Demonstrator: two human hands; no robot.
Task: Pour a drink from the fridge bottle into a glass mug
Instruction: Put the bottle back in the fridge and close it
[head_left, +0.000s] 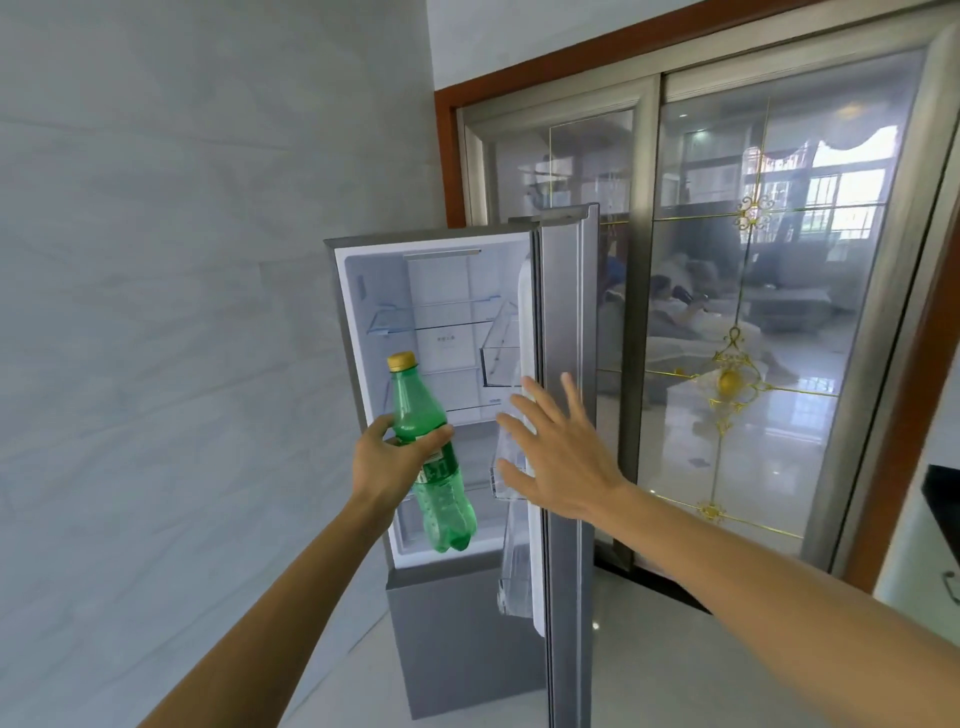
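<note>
Left hand grips ribbed green plastic bottle.

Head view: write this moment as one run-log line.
left hand grips bottle | right hand open near door | cap on | fridge open

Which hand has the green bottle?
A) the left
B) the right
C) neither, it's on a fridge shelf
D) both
A: the left hand grips the bottle around its middle, while the right hand is spread open, holding nothing, by the fridge door.
</note>
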